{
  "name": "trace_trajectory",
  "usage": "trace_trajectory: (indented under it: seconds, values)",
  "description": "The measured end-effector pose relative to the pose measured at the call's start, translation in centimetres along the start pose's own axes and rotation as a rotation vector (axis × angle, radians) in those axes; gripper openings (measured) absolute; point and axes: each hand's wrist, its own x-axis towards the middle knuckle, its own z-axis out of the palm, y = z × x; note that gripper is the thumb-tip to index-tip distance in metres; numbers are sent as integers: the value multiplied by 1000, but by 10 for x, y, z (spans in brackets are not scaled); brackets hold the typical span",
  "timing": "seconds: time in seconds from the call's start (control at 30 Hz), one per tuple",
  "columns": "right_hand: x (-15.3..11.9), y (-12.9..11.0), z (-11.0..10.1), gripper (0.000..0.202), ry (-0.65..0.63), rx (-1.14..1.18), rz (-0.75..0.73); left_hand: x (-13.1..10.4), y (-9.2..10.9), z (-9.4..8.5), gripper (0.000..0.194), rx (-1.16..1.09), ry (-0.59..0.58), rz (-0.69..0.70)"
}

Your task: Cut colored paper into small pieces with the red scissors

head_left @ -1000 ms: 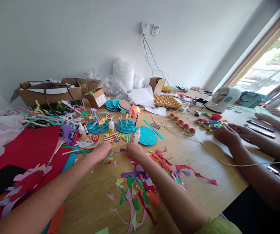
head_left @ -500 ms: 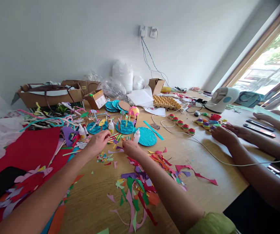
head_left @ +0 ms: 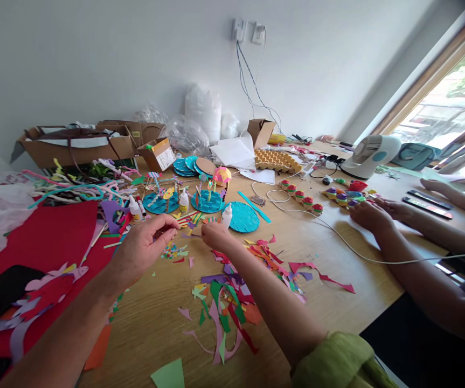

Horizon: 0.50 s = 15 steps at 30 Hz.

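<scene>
Curling half-closed above the surface (head_left: 143, 328), the left hand (head_left: 140, 247) sits near the right hand (head_left: 216, 237), bunched beside a white bottle (head_left: 227, 216); whether either holds anything, I cannot tell.

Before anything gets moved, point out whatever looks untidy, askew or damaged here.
Loose multicoloured paper offcuts lie strewn across the brown wooden table near the right hand, like uncleared litter. A long white cable trails in an untidy loop that might snag. No liquid spill or obvious breakage shows.

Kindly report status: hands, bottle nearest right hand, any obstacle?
Left hand curled, hold unclear. Right hand curled, contents hidden. White bottle upright just beyond right hand. Scattered paper scraps nearby, possibly in the way.
</scene>
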Motion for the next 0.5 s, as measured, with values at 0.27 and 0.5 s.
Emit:
trace_trajectory:
  seconds: [0.27,0.5]
  values:
    - [-73,53,-4,20,93,27,139,-14,5,-10,18,150,-128,-6]
    - [-115,80,18,22,107,86,266,-24,9,-6,16,164,-172,62]
